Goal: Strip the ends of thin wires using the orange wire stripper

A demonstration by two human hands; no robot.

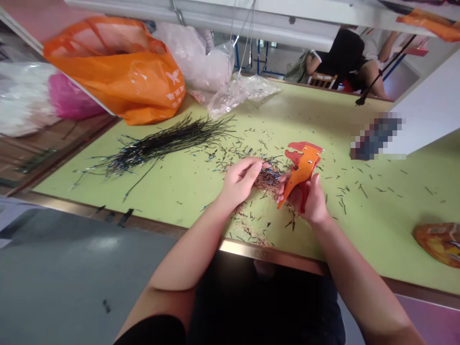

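In my right hand (pixel 312 201) is an orange and red wire stripper (pixel 305 165), its handles within my curled fingers and its jaws pointing up and to the left. My left hand (pixel 241 179) is closed in a pinch just left of the tool. Whatever is between its fingertips is too small to make out. Under and between both hands lies a pile of short black wire pieces with blue bits and copper strands (pixel 268 178). Farther left rests a long bundle of black wires (pixel 172 139), many with blue tips at the near end.
An orange bag (pixel 125 76) and clear plastic bags (pixel 201 57) stand at the back left of the green table (pixel 377 230). Wire scraps litter its surface. A blurred-out dark object (pixel 375 137) leans by a white panel. At right lies an orange-yellow package (pixel 440 243). People sit beyond.
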